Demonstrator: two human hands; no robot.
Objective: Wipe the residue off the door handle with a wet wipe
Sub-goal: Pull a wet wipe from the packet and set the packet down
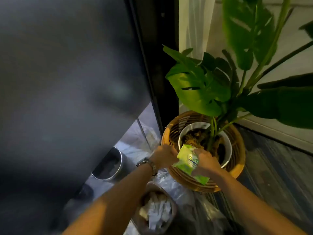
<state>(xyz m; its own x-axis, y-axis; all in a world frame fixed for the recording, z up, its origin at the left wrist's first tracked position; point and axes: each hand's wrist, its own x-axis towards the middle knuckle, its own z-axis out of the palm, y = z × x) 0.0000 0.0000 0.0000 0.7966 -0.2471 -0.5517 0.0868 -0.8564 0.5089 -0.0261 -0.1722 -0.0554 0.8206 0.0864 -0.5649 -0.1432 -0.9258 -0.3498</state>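
Note:
A green wet wipe pack [187, 161] is held low in front of me, over the rim of a wicker basket [238, 160]. My right hand [205, 161] grips the pack from the right side. My left hand [165, 156], with a metal watch on its wrist, touches the pack's left end with its fingers closed on the edge. A large dark door [67, 82] fills the left of the view. No door handle is visible.
The basket holds a white pot [227, 146] with a big-leaved green plant [203, 89]. A small bin [157, 211] lined with plastic and filled with crumpled paper stands below my arms. A metal bucket [108, 164] sits by the door's lower edge. Dark plank floor lies at right.

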